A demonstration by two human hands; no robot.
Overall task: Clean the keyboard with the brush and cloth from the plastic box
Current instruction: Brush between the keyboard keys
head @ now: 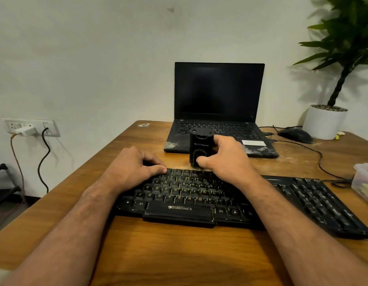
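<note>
A black Zebronics keyboard (199, 195) lies across the wooden desk, dusty on its right side. My right hand (228, 159) grips an upright black brush (200, 147), thumb on its front, with the bristles down on the keyboard's top row near the middle. My left hand (135, 164) rests on the keyboard's upper left corner, fingers curled and thumb along the top keys. The plastic box (364, 180) sits at the desk's right edge, partly cut off, with something pale inside it. I cannot make out a cloth.
An open black laptop (219, 112), dusty on its palm rest, stands behind the keyboard. A black mouse (295, 135) with its cable and a white plant pot (324, 122) are at the back right. A wall socket (32, 127) with plugs and wires is on the left.
</note>
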